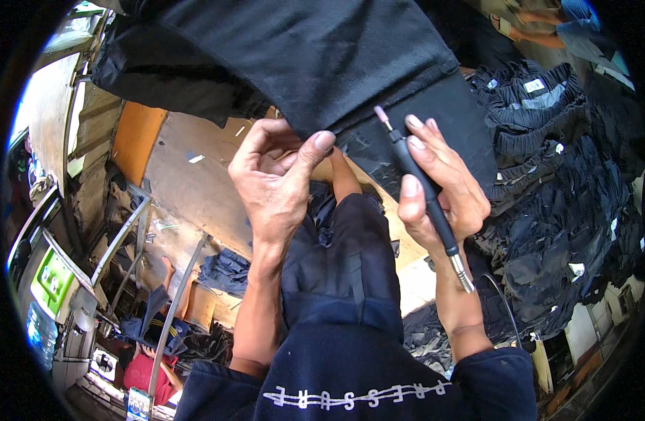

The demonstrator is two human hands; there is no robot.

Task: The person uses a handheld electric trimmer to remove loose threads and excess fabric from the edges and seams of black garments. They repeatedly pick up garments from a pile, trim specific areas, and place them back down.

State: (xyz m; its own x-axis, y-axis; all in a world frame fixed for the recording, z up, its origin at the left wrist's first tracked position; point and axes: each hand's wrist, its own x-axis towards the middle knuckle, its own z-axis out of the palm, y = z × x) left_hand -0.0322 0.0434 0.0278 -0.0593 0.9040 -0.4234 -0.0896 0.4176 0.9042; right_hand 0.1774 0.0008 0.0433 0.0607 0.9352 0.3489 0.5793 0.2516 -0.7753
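A black cloth garment (329, 52) spreads out in front of me, with its hemmed edge running toward the right. My left hand (275, 172) pinches the near corner of this cloth between thumb and fingers. Closed in my right hand (452, 186) is a slim black pen-shaped rotary tool (422, 175), with a small pinkish tip and a metal end at the bottom. The tip points up at the hem and appears just short of it; whether it touches cannot be made out. A flat dark panel (456, 123) lies under the cloth's right part.
Black garments with gathered waistbands (526, 105) are heaped at the right. A person in a red shirt (141, 372) is at lower left, behind a metal frame (178, 302). Another person's legs (540, 24) show at the far right. A green tray (52, 279) is at the left.
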